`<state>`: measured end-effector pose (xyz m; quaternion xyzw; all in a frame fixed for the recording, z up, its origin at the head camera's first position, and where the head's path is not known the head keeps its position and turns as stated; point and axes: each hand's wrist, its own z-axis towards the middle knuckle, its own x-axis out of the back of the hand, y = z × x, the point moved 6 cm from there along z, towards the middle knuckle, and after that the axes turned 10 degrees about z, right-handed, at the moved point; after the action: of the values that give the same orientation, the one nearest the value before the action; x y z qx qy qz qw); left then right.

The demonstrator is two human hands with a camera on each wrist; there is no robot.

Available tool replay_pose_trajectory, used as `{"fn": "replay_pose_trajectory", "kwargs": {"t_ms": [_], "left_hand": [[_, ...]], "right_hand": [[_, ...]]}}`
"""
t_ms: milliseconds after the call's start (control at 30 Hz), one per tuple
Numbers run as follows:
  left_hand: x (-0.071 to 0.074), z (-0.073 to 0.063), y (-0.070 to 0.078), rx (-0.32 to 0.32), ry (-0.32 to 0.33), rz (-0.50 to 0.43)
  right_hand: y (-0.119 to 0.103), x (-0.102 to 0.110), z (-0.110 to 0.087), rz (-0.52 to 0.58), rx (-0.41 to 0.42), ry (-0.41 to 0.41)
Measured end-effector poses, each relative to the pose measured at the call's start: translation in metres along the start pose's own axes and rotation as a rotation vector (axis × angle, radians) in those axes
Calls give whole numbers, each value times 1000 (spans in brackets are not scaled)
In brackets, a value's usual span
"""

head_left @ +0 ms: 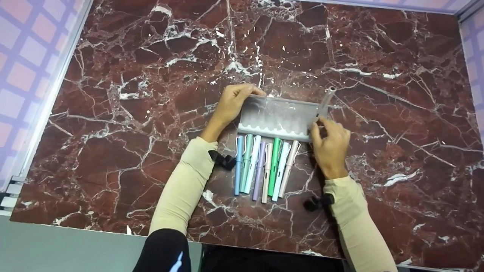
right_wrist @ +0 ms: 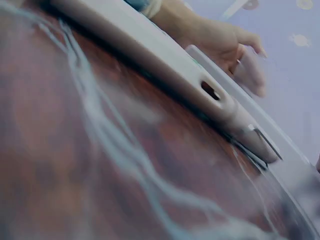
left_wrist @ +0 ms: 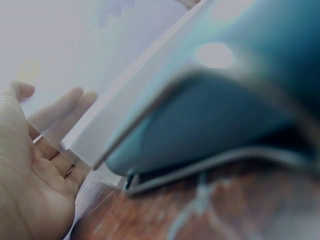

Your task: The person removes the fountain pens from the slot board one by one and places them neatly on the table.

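A clear plastic pen case [head_left: 280, 113] with a white scalloped strip [head_left: 272, 131] is in front of me. My left hand [head_left: 235, 100] holds its far left corner; in the left wrist view, this hand's fingers [left_wrist: 65, 107] show through the clear plastic, thumb on the near side. At the case's right end, my right hand [head_left: 332, 141] has thumb and forefinger curled around the lower part of a greyish pen [head_left: 326, 101], whose barrel slants upward. Several capped pens [head_left: 261, 170] lie side by side below the case, clips toward it.
The case and pens are on a dark red marble-patterned table [head_left: 151, 94]. In the left wrist view, a blurred teal pen [left_wrist: 210, 110] fills the foreground. A pale pinkish pen [right_wrist: 165, 62] lies close to the right wrist camera.
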<state>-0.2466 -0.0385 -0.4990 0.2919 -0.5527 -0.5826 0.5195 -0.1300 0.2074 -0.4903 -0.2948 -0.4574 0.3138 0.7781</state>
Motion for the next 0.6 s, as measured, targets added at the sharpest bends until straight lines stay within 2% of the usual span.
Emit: {"fn": "replay_pose_trajectory", "kwargs": {"t_ms": [233, 367, 600], "left_hand": [[-2, 0, 2, 21, -4, -3], [-1, 1, -2, 11, -9, 17], [0, 0, 0, 3, -2, 31]], "right_hand": [[15, 18, -4, -17, -53, 51], [20, 26, -6, -16, -71, 75], [27, 38, -7, -43, -57, 121]]}}
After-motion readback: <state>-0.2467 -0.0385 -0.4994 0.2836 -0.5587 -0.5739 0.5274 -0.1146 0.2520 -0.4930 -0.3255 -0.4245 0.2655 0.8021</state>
